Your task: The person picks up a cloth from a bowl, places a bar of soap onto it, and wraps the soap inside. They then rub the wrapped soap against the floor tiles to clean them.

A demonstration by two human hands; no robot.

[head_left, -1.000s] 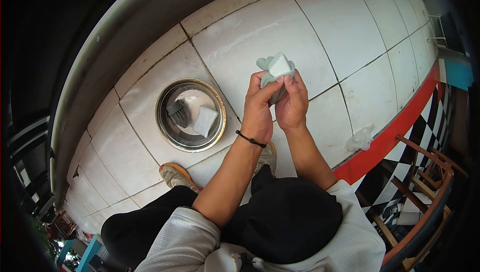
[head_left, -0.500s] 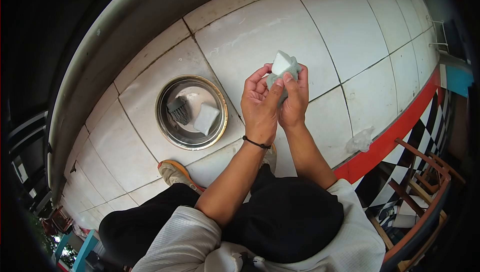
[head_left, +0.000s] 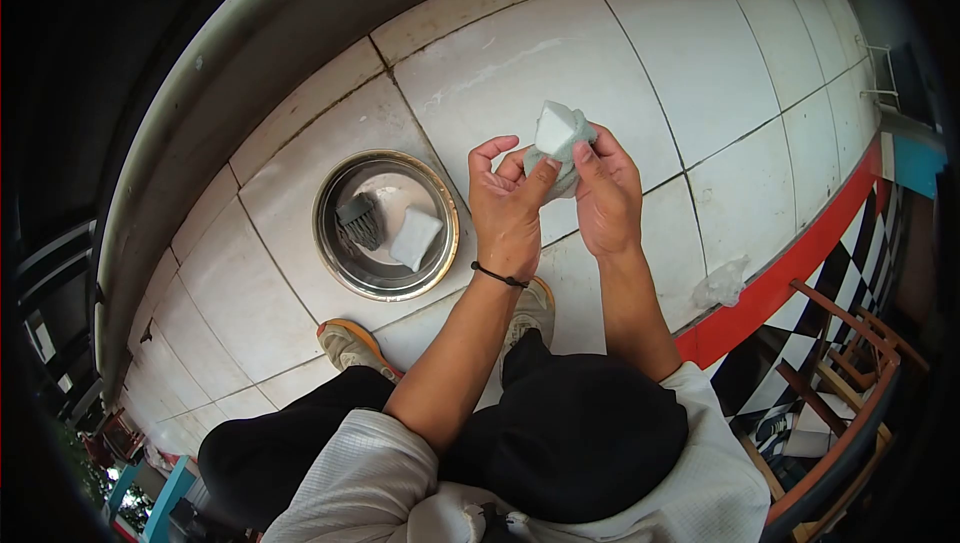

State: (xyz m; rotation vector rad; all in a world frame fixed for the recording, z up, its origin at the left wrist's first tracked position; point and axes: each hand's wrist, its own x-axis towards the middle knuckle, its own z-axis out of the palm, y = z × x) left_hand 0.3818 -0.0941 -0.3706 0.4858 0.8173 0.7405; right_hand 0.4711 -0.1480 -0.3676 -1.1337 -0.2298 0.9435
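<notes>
Over the tiles I hold a greyish-green cloth [head_left: 562, 179] bunched around a white block [head_left: 556, 127], whose pale top sticks out of the folds. My left hand [head_left: 508, 205] pinches the cloth's left side between thumb and fingers, with the outer fingers loosely curled. On the other side, my right hand [head_left: 611, 193] grips it with the thumb on the front. The block's lower part is hidden in the cloth. To the left, a round metal basin [head_left: 450, 243] holds a dark grey brush [head_left: 360, 221] and a pale, pillow-shaped pad [head_left: 416, 238] in shallow water.
White floor tiles [head_left: 500, 53] spread around me. A crumpled clear plastic bag [head_left: 721, 283] lies by a red raised edge [head_left: 708, 337] on the right. Wooden chair parts [head_left: 850, 393] stand beyond it. My shoes [head_left: 352, 348] are just below the basin.
My hands have moved apart, the left toward the left and the right toward the right. The cloth is spread wider, and the white block has tipped slightly left.
</notes>
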